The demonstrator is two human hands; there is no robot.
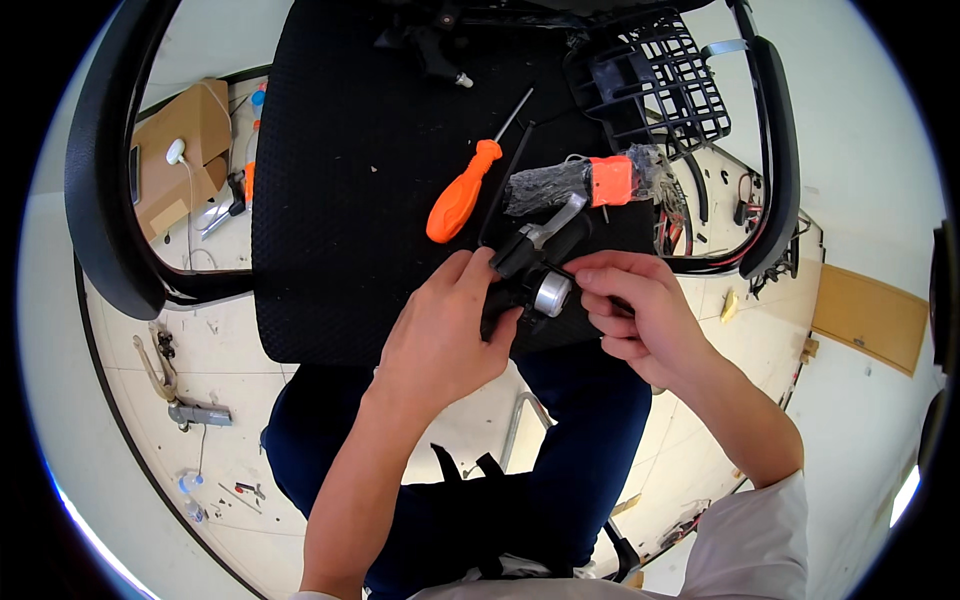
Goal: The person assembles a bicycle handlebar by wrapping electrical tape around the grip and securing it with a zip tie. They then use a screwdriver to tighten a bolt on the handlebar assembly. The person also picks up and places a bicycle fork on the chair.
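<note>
Both hands grasp one black handlebar grip assembly with silver lever [535, 272].
Left hand [440, 335] fingers clenched around it; right hand [635, 310] fingers pinch its end; orange-handled screwdriver [462, 195] lies just beyond.

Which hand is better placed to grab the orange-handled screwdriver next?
Left, probably: the orange-handled screwdriver lies just above the left hand, while the right hand pinches the black handlebar part.

Both my hands on the black brake lever assembly

My left hand [440, 335] and right hand [635, 310] grip the black brake lever assembly [535, 275] above the black seat pad [340, 200]; orange screwdriver [460, 195] lies on that pad.
</note>
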